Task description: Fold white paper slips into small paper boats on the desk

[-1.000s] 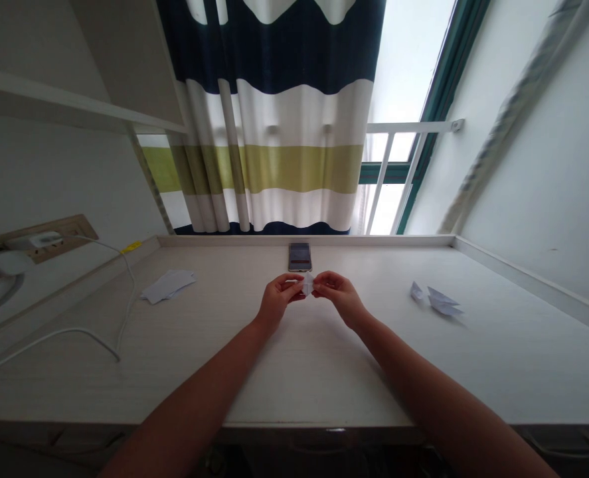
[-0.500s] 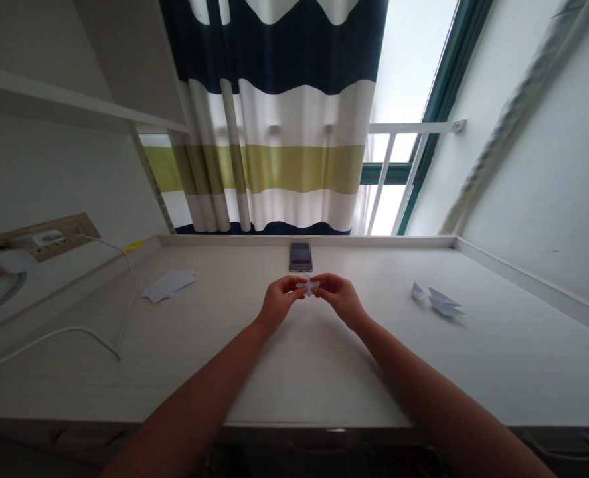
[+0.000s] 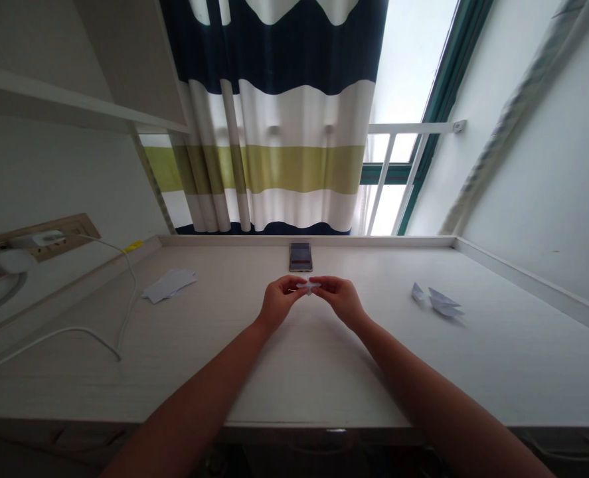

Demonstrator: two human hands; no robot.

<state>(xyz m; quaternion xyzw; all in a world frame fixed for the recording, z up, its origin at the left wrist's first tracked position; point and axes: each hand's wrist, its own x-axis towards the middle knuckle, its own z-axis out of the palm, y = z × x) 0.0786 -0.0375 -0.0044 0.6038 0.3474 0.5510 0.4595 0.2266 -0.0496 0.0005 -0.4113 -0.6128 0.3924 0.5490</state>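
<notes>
Folded paper piece (image 3: 308, 286) sits between the two hands, right at the fingertips, over the desk and just in front of the phone. The left hand (image 3: 280, 302) pinches one end between thumb and curled fingers; the right hand (image 3: 341, 299) pinches the other end the same way. The fingertips of the two hands stay just apart, with the paper bridging the gap. The piece is small, white and pale-shadowed, with a narrow, flattened body and a short point standing up at its middle; exact folds are hidden by the fingers. Beyond it, a smartphone (image 3: 301, 257) lies flat near the desk's back edge, its screen too small to read. On the white wood-grain desk (image 3: 184, 378), loose white paper sheets (image 3: 168, 285) lie at the left, beside a white cable (image 3: 82, 330). Two folded paper shapes (image 3: 438, 302) lie well off to the right. A yellow tag (image 3: 133, 246) on the left desk edge shows no legible writing.
</notes>
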